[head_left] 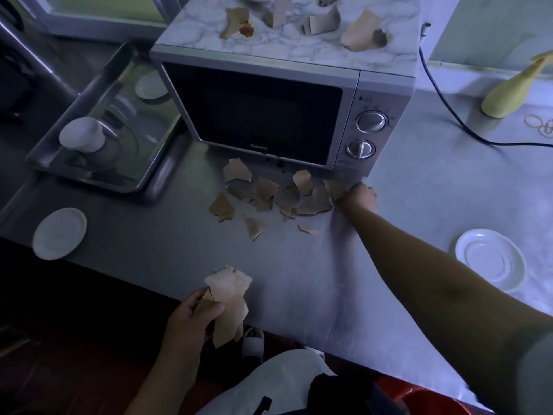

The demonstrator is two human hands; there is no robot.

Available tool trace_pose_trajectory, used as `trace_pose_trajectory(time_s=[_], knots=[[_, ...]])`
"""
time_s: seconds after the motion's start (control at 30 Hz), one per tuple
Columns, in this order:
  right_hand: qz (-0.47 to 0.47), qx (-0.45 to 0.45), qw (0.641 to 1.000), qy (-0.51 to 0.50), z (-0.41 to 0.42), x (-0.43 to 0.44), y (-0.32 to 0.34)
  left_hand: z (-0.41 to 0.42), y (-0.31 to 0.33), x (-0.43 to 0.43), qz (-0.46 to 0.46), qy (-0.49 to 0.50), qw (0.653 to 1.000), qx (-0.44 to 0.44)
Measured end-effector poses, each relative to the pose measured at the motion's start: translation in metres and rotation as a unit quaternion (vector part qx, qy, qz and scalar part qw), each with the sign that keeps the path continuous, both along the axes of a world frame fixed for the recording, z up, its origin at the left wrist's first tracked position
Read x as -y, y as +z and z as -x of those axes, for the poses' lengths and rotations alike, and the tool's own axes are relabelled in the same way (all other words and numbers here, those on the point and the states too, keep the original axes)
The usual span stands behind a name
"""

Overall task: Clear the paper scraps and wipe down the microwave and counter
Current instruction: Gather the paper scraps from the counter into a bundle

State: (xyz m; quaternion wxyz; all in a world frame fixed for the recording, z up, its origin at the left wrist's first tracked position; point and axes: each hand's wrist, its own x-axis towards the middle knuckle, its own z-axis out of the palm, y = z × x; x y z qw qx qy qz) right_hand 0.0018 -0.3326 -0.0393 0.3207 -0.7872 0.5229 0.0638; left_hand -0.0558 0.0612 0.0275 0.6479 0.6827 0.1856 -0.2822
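Paper scraps (269, 199) litter the steel counter (329, 280) just in front of the microwave (254, 115), as a person works through the first stage of a kitchen clean-up. The right hand (357, 197), reaching across from the counter's near right side, sits at the microwave's front right corner. Its fingers are curled down and closed on the rightmost scrap (335, 188) of the pile.

From those fingers the rest of the loose pile lies to the left, strung out in a band that runs roughly along the microwave's door, with a few strays nearer the counter's front edge. The right hand is plainly the nearer one, touching the pile's end.

The left hand (188, 319) hangs well apart at the counter's front edge, thumb and fingers pinched on a wad of gathered scraps (230, 301). Any sweep of the pile would likely run leftward or back toward that front edge, where a white bag (284, 375) shows below.

More torn paper (362, 31) lies on the microwave's marbled top, beside a red smear (247, 30). No cloth is in view, so the wiping looks not yet begun.

A metal tray (89, 163) sits against the microwave's left side, and a white saucer (490, 259) rests near the counter's right edge.
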Motion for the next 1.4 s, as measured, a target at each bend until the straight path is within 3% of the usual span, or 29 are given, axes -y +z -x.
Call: trace_pose_trajectory(time_s=[0.47, 0.6, 0.73, 0.87, 0.93, 1.17, 1.4], knots=[[-0.048, 0.011, 0.999, 0.004, 0.063, -0.009, -0.015, -0.004, 0.002, 0.01, 0.009, -0.043, 0.999, -0.011], [-0.114, 0.09, 0.989, -0.037, 0.091, -0.021, 0.001, -0.008, 0.003, 0.014, 0.027, -0.044, 0.999, -0.016], [-0.314, 0.208, 0.927, 0.003, 0.11, -0.059, 0.055, -0.011, 0.003, 0.018, 0.034, -0.064, 0.997, -0.017], [-0.464, 0.21, 0.857, 0.083, 0.114, -0.121, 0.103, -0.012, 0.001, 0.027, 0.03, -0.078, 0.997, 0.006], [-0.496, 0.2, 0.841, 0.084, 0.112, -0.149, 0.11, -0.014, 0.004, 0.034, 0.029, -0.085, 0.996, 0.017], [-0.447, 0.208, 0.869, 0.034, 0.104, -0.188, 0.098, -0.017, 0.013, 0.037, 0.081, -0.134, 0.987, 0.035], [-0.393, 0.224, 0.886, 0.101, 0.106, -0.186, 0.094, -0.015, 0.015, 0.036, 0.086, -0.18, 0.98, 0.007]])
